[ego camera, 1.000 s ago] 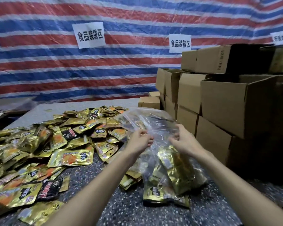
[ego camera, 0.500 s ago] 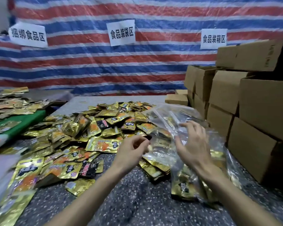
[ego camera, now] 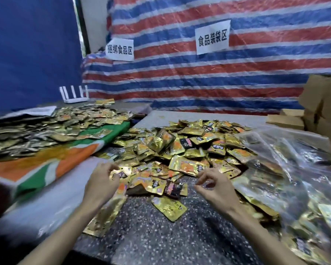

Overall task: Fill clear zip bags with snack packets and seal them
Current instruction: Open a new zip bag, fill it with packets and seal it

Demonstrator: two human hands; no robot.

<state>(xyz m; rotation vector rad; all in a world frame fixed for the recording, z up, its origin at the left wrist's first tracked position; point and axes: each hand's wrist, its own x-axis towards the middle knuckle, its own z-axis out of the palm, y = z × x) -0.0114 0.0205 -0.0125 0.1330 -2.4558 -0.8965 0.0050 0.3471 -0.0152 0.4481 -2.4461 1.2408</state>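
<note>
Gold packets (ego camera: pixel 187 165) look slippery. My left hand (ego camera: pixel 101 180) and right hand (ego camera: pixel 214 188) hang loose and empty; a fast grab could drop some.

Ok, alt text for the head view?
The left hand and right hand, fingers loosely curled and apparently empty, hover over a heap of gold snack packets on a speckled table. Filled clear bags lie at right; a striped tarp hangs behind.

Bare speckled tabletop (ego camera: pixel 147 236) at 6 o'clock, open for passage. Blocked at 12 o'clock by packet heap (ego camera: pixel 180 150), at 3 by filled clear bags (ego camera: pixel 294 178), at 9 by printed sack (ego camera: pixel 46 169).
</note>
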